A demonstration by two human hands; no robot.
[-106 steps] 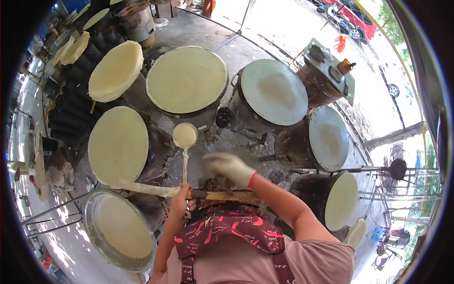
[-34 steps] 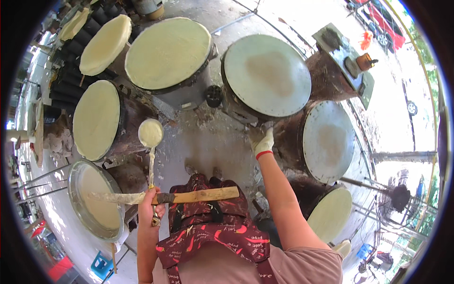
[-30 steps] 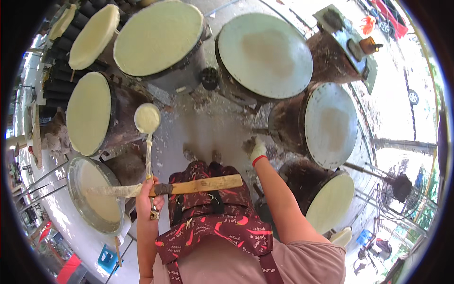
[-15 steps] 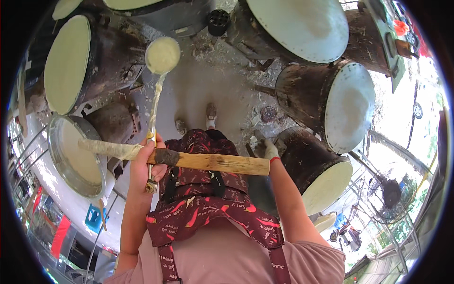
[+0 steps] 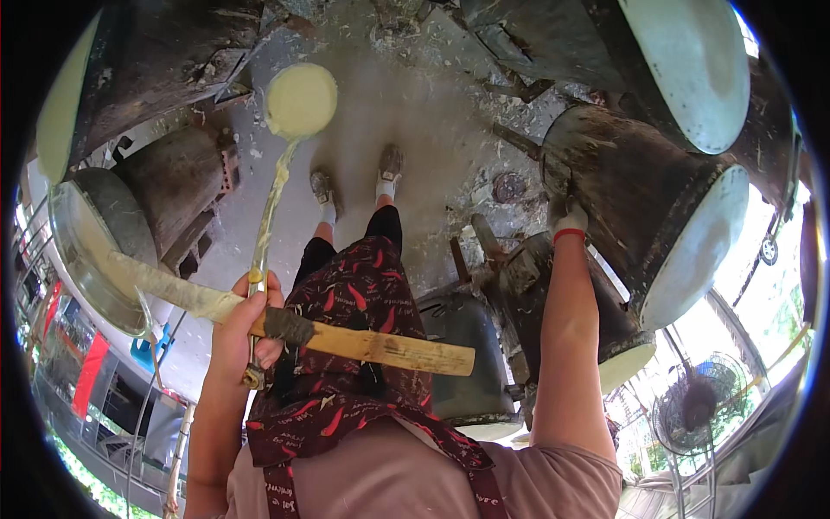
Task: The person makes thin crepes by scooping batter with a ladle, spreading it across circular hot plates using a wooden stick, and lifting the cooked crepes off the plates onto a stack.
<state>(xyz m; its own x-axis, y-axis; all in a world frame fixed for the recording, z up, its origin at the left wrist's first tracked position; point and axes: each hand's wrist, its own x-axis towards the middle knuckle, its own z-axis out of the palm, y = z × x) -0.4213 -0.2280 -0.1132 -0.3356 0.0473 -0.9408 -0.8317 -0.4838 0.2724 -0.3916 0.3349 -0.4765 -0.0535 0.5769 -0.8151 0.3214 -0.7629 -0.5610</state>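
1. Head view: bare left hand [image 5: 245,333] wraps two crossed tools: one round-bowled, long-handled ladle [image 5: 268,214] holding pale batter [image 5: 301,101]; one flat tan wooden stick [image 5: 346,340] with black binding [image 5: 290,327].
2. Right arm [image 5: 571,337] extends forward; white-gloved right hand [image 5: 565,214] is by one rust-brown cylindrical metal drum [image 5: 621,197]; finger grip is not discernible.

Surroundings: floor and margins

Grey floor [image 5: 367,104] was flecked with pale residue; a round, dark disc [image 5: 508,186] lay flat on it. Lower right: wire-caged fan [image 5: 697,402], dark at its hub. Far right: a wheel [image 5: 769,250] showed against bright light. Left: red strip [image 5: 89,376], slanted; nearby, a blue object [image 5: 144,350], partly hidden, kind unclear.
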